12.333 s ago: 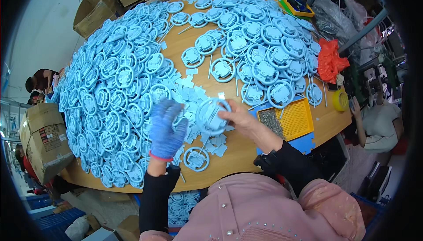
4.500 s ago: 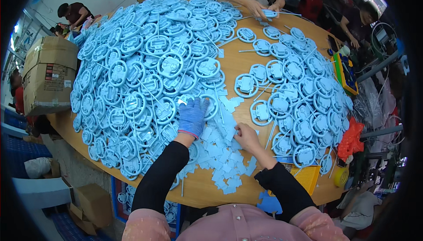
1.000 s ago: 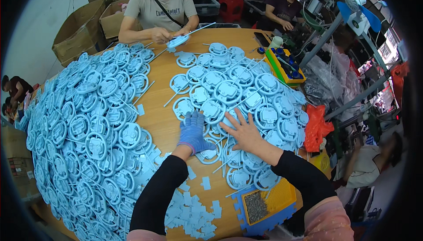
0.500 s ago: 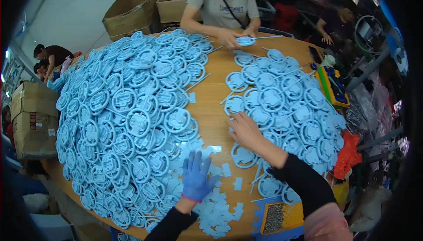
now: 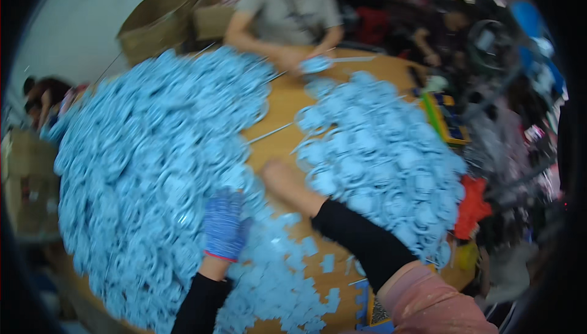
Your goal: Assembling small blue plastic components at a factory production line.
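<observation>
My left hand [image 5: 225,227], in a blue knit glove with a red cuff, lies over the right edge of a large heap of light-blue plastic parts [image 5: 140,169]. Each part is a ring with a flat plate inside and, on many, a thin rod. The left fingers stretch forward, seemingly holding nothing. My bare right hand [image 5: 282,181] is over the wooden table [image 5: 278,105], between the heap and a smaller pile of the same parts [image 5: 379,157]. Motion smears its fingers, so what they hold cannot be made out. Small flat light-blue plates [image 5: 281,291] lie scattered below my hands.
Across the table a person [image 5: 287,16] handles a similar blue part [image 5: 316,64]. Cardboard boxes [image 5: 162,19] stand behind the heap. At the right are a yellow-green tray [image 5: 443,117] and a red bag [image 5: 472,205]; a blue mat [image 5: 362,303] is at the near edge.
My right hand has moved left, away from the smaller pile toward the large heap. My left hand has shifted left and forward onto the heap, its fingers closer together. The whole view has shifted and blurred.
</observation>
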A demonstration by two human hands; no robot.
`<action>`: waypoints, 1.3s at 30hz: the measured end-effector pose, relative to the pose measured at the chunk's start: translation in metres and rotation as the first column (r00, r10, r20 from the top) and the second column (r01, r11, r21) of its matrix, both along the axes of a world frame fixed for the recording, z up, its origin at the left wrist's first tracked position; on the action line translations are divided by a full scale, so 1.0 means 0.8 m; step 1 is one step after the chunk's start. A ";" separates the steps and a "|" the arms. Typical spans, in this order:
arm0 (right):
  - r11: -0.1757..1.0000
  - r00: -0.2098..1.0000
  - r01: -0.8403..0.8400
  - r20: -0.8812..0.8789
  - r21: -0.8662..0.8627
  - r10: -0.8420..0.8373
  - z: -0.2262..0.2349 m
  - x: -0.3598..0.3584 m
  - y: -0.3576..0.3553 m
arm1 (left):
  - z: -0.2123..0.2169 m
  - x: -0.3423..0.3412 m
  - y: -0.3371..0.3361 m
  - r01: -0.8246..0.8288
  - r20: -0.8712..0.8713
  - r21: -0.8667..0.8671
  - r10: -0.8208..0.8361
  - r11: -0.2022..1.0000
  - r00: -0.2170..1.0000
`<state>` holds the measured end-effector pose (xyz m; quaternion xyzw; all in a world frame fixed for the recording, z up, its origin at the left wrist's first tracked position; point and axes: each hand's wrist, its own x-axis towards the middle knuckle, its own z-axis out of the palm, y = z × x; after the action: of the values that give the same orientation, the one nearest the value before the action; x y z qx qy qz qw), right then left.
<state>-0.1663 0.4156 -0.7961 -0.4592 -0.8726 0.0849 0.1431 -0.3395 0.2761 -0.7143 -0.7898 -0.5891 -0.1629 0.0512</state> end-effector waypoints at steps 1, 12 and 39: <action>0.995 0.998 0.061 0.017 -0.074 -0.060 -0.008 0.017 -0.014 | -0.003 0.004 0.031 0.013 -0.060 0.021 -0.011 1.000 0.998; 0.839 0.765 0.040 -0.524 -0.543 -0.376 0.018 0.141 -0.126 | 0.006 0.013 0.071 0.197 0.809 -0.430 0.279 0.881 0.518; 0.974 0.505 0.053 -0.836 -0.218 -0.215 0.204 0.241 -0.156 | 0.087 0.213 -0.004 0.706 0.783 -0.336 0.601 0.624 -0.159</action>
<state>0.0268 0.2907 -0.6328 -0.4343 -0.6405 0.3596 0.5213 -0.1692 0.2728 -0.6445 -0.3132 -0.3523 -0.4281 -0.7710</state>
